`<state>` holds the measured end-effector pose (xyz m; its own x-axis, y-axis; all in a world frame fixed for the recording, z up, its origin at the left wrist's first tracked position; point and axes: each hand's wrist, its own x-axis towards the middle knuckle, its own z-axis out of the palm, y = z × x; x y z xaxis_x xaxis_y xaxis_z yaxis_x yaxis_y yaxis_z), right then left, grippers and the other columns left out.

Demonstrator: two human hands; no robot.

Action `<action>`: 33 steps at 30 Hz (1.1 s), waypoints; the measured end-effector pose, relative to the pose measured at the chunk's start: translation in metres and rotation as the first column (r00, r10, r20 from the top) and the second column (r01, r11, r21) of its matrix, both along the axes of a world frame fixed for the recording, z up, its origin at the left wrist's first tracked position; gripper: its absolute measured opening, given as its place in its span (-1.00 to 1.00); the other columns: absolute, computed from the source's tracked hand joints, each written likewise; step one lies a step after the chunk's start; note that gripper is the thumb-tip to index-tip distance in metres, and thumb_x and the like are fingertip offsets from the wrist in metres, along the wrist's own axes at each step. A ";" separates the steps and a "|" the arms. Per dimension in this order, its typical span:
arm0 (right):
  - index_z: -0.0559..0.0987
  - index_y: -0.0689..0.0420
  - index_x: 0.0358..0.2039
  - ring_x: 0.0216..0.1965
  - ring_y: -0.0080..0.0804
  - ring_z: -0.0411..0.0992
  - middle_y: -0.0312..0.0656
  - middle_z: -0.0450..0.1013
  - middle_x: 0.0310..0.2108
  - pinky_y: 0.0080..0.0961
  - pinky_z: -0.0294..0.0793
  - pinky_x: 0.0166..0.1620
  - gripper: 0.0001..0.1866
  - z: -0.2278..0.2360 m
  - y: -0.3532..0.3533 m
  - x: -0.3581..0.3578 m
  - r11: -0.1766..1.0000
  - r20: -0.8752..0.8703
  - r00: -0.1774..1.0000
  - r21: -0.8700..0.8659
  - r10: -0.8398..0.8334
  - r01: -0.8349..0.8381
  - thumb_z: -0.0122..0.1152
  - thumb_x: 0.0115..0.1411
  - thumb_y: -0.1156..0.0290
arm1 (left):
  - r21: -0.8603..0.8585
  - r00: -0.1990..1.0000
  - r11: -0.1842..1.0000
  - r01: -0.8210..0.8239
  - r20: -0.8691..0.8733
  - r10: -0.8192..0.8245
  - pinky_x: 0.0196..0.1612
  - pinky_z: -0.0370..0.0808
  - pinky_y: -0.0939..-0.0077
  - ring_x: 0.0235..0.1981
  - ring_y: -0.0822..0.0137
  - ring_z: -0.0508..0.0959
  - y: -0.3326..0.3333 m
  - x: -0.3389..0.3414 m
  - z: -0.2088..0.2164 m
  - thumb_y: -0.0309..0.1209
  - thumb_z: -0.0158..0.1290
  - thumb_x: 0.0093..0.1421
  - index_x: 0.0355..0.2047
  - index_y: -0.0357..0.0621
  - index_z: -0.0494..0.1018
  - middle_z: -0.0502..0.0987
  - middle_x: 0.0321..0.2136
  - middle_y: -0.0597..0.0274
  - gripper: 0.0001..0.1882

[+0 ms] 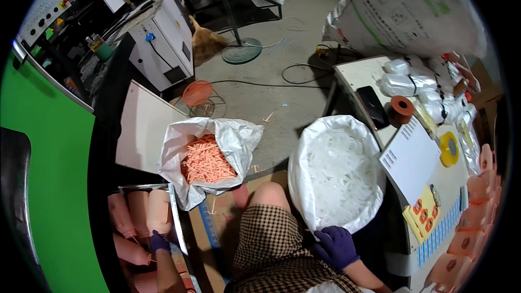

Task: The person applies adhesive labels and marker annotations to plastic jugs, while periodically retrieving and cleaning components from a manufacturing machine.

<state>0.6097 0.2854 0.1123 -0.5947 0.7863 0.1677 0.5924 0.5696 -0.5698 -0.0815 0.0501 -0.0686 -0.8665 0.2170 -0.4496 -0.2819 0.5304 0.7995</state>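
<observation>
Peach bottle in box: long axis near-far, narrow end near, at gloved left hand; grip unclear. Gloved right hand loosely curled beside white sack's near rim; pinch unclear.

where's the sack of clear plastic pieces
In the head view, the sack sits right of the knee, beside the table, right hand at its near rim.
</observation>
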 end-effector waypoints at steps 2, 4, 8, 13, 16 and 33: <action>0.51 0.10 0.02 -0.15 -0.06 0.45 -0.10 0.47 -0.18 -0.16 0.45 -0.07 -0.51 -0.002 0.007 0.005 0.997 0.021 0.997 0.029 0.076 -0.077 0.33 0.11 0.18 | -0.249 0.680 0.967 0.053 -0.700 -0.217 -0.42 0.43 0.29 -0.51 0.13 0.49 -0.034 0.001 0.030 -0.15 -0.05 0.37 -0.27 -0.27 0.46 0.53 -0.50 -0.01 -0.63; 0.50 0.09 0.01 -0.15 -0.07 0.44 -0.10 0.46 -0.19 -0.16 0.43 -0.06 -0.47 -0.005 0.005 0.021 0.997 0.120 0.990 0.023 0.070 -0.074 0.36 0.06 0.13 | -0.327 0.642 0.929 0.173 -0.678 -0.358 -0.33 0.45 0.20 -0.44 -0.02 0.52 -0.019 0.035 0.047 -0.26 0.02 0.31 -0.30 -0.31 0.46 0.54 -0.43 -0.13 -0.71; 0.45 0.05 0.09 -0.15 -0.10 0.42 -0.10 0.43 -0.23 -0.15 0.40 0.00 -0.38 -0.020 -0.002 0.037 0.992 0.296 0.949 0.027 0.107 -0.120 0.37 0.03 0.10 | -0.692 0.298 0.682 0.237 -0.617 -0.729 -0.31 0.47 0.12 -0.36 -0.11 0.56 -0.041 0.065 0.117 -0.33 0.10 0.25 -0.26 -0.17 0.50 0.55 -0.38 -0.07 -0.82; 0.47 -0.04 -0.04 -0.33 -0.20 0.44 -0.20 0.44 -0.39 -0.20 0.41 -0.09 -0.61 -0.098 -0.002 0.039 0.949 0.331 0.944 0.300 -0.010 -0.095 0.19 0.06 0.32 | -0.762 0.406 0.612 0.212 -0.501 -0.764 -0.20 0.49 0.08 -0.26 -0.15 0.57 -0.053 0.071 0.097 -0.34 0.05 0.27 -0.09 -0.18 0.49 0.57 -0.29 -0.12 -0.75; 0.47 -0.07 -0.11 -0.41 -0.15 0.49 -0.18 0.50 -0.46 -0.24 0.43 -0.22 -0.67 -0.108 0.009 0.024 0.985 0.326 0.944 0.172 -0.041 -0.017 0.19 0.07 0.29 | -0.593 0.454 0.772 0.230 -0.636 -0.624 -0.07 0.46 -0.02 -0.14 -0.27 0.54 -0.067 0.058 0.066 -0.34 -0.02 0.23 0.08 -0.29 0.41 0.54 -0.13 -0.33 -0.57; 0.43 -0.14 0.14 -0.24 -0.11 0.47 -0.14 0.48 -0.28 -0.16 0.42 -0.15 -0.37 -0.044 -0.039 0.012 0.999 0.333 0.943 -0.032 -0.009 0.021 0.37 0.03 0.11 | -0.554 -0.032 0.614 0.562 -0.756 -0.654 0.19 0.31 0.01 0.12 -0.19 0.37 0.021 0.115 0.199 -0.28 0.36 -0.21 -0.14 -0.17 0.52 0.42 0.13 -0.09 -0.43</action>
<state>0.6217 0.2461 0.0684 -0.6002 0.7972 -0.0655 0.7599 0.5427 -0.3578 0.0331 0.0711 0.1302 -0.2220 0.8987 0.3781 0.9678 0.1561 0.1974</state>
